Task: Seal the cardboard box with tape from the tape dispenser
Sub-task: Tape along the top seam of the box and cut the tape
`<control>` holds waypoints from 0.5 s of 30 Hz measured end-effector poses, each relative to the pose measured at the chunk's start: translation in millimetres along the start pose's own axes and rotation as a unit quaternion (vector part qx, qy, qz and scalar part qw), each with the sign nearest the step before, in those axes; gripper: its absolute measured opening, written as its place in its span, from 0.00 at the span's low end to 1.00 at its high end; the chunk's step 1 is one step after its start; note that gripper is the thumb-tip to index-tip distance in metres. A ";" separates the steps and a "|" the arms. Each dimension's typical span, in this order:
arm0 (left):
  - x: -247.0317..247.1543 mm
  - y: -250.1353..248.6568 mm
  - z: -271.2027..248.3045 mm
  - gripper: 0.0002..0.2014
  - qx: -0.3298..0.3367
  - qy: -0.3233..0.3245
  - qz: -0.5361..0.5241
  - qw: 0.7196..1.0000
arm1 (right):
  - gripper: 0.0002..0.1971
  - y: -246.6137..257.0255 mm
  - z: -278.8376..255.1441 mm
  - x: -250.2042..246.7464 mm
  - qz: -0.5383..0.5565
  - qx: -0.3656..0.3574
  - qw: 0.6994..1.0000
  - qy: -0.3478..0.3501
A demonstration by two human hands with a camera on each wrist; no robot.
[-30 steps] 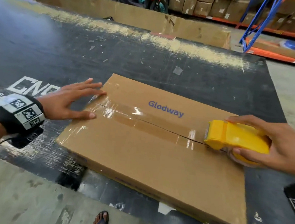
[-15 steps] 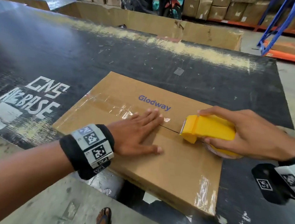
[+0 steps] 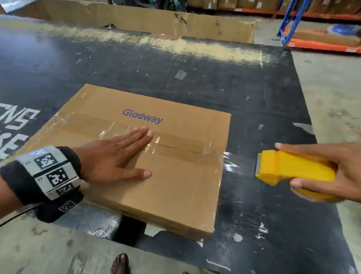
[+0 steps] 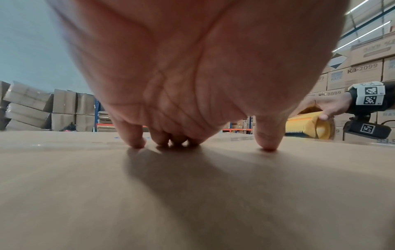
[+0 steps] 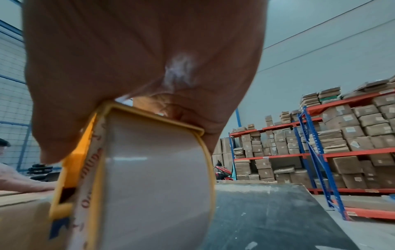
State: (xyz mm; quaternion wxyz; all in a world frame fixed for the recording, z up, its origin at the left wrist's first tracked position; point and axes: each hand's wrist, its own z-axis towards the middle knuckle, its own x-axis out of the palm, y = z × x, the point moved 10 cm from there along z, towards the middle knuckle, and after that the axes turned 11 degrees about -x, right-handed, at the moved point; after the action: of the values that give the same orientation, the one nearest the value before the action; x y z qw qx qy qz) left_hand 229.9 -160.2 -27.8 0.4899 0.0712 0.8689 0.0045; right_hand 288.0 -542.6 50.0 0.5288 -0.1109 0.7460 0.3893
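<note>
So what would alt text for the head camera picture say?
A left hand presses flat on a taped cardboard box while the right hand holds a yellow tape dispenser just off its right edge, above a black table.

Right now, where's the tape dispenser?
In the head view the yellow tape dispenser is gripped in the right hand, above the black mat, just off the cardboard box's right edge.

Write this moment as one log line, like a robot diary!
left hand: flat on box, pressing tape | right hand: grips yellow tape dispenser, off the box's right edge | seam: taped
</note>
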 end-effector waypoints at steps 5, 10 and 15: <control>-3.6 -3.6 -5.5 0.56 -0.015 0.003 -0.018 1.000 | 0.37 -10.7 23.8 32.3 -0.068 -0.035 0.997 0.027; -19.5 -1.7 -9.4 0.56 -0.019 -0.048 -0.043 0.998 | 0.38 -13.8 45.3 57.4 -0.046 -0.039 0.997 0.045; -89.2 -59.4 -25.4 0.35 0.090 -0.237 -0.004 0.967 | 0.35 -14.5 56.9 78.3 0.014 -0.031 0.999 0.033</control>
State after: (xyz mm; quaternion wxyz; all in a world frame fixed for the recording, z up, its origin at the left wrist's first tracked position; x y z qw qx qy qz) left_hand 246.6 -228.8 56.7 0.6732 0.1107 0.7252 -0.0930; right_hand 303.7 -493.3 -33.0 0.4950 -0.1297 0.7519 0.4157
